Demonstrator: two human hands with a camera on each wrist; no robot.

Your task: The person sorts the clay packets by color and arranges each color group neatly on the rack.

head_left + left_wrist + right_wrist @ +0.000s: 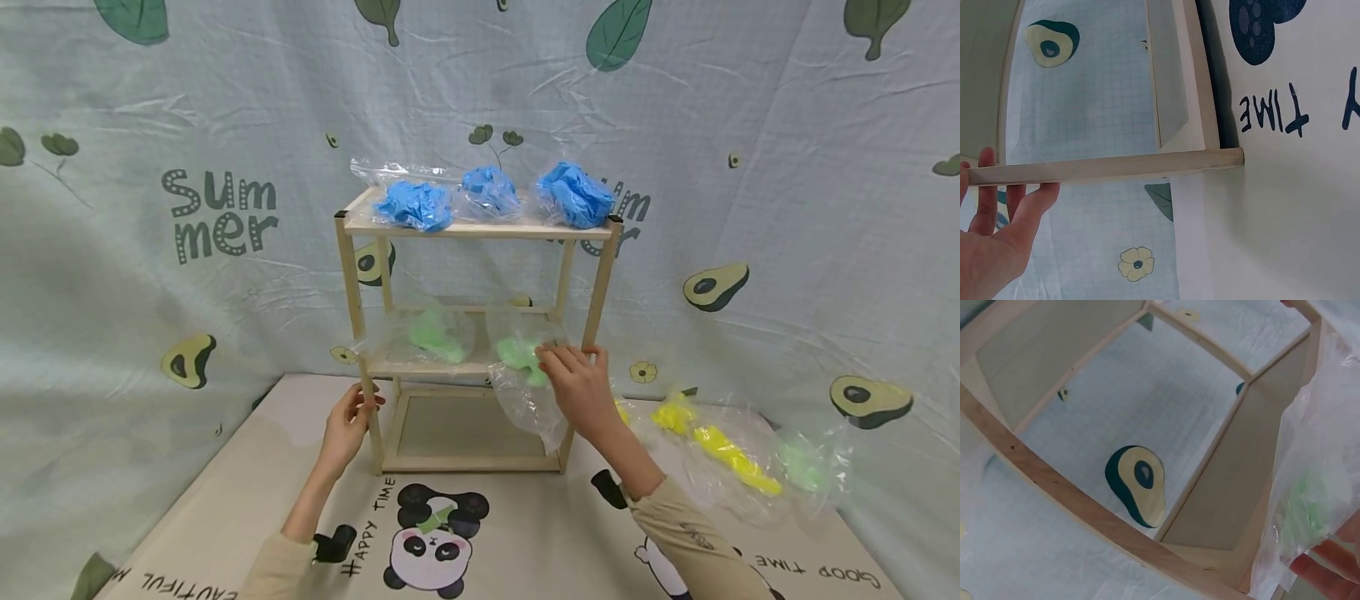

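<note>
Since its film looks thin and slippery, the clear bag, pinched by the right hand at the middle shelf's 4 o'clock, is probably light and best held through its soft green lump. Toward 8 o'clock, the left hand grips a post; the left wrist view shows fingers along both its edges. Only the head view shows blue bundles at 12 o'clock.

Beige sleeves clothe both arms, the left sleeve and right sleeve ending short of the bare left hand and right hand. Dark marking, too small to read, shows on the right one. A black, blocky left device and right device jut beside the cuffs.
</note>
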